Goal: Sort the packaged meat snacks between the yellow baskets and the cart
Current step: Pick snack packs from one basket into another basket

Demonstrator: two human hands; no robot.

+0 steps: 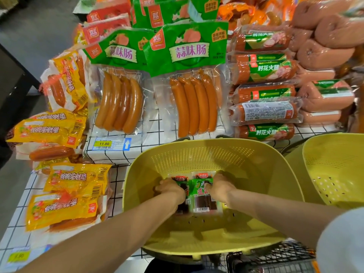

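Note:
Both my hands reach down into a yellow perforated basket that sits on the black wire cart. My left hand grips a small dark meat snack pack with a green and red top. My right hand grips a second pack, green labelled with dark sticks and a barcode. The two packs lie side by side, touching, at the basket's bottom. A second yellow basket stands to the right, its visible inside holding nothing.
A display table with a white grid cloth lies ahead. It carries green-topped sausage packs, yellow sausage packs at the left, and stacked ham logs at the right. A price tag reads 11.80.

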